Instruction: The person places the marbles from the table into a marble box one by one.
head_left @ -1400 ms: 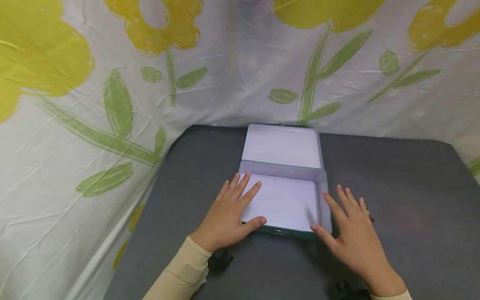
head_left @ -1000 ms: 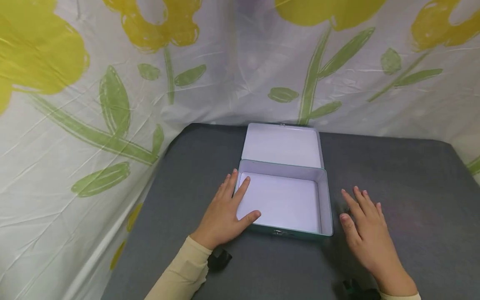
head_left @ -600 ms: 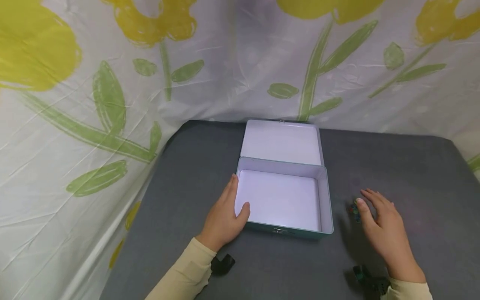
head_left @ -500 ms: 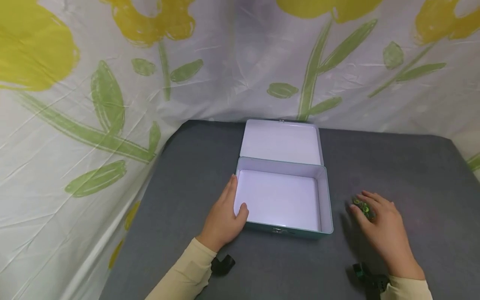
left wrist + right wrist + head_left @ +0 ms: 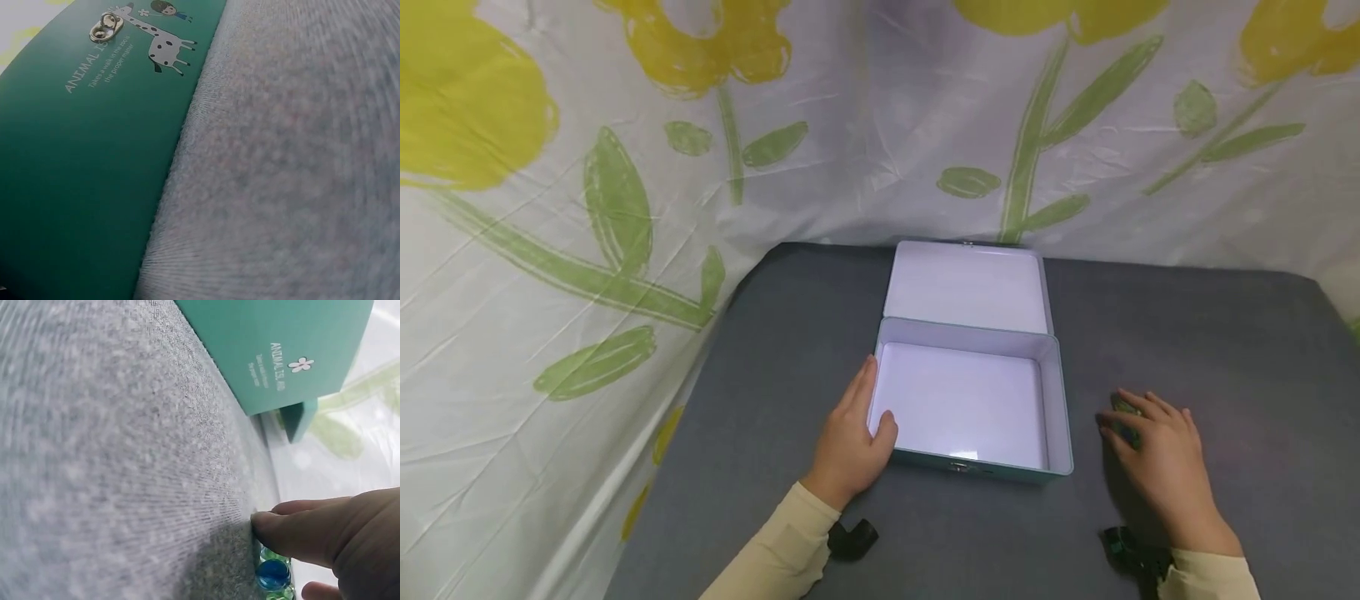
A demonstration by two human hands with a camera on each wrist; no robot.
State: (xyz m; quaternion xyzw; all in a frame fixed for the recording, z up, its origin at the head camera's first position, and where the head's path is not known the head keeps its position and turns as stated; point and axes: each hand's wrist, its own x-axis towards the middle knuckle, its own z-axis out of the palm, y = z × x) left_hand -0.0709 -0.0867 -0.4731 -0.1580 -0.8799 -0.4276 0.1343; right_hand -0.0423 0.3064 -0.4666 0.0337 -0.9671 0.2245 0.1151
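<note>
A green tin box [image 5: 973, 479] with a white inside stands on the grey cloth, its hinged lid [image 5: 966, 283] laid back. My left hand [image 5: 852, 442] rests at its front left corner, fingers straight along the left side and thumb over the rim. The left wrist view shows the box's front, with a metal latch [image 5: 106, 26] and a printed giraffe. Right of the box, my right hand [image 5: 1161, 454] curls over green and blue glass marbles [image 5: 274, 574], thumb and index fingertips down at the cloth. The fingers hide part of the marbles.
Grey cloth [image 5: 775, 358] covers the table. A white curtain [image 5: 865, 125] with yellow flowers hangs behind it and along the left. Black wrist mounts [image 5: 852, 540] sit under both wrists.
My right hand has moved right, away from the box, and closed its fingers round the marbles. The left hand has drawn back from over the box to its left side.
</note>
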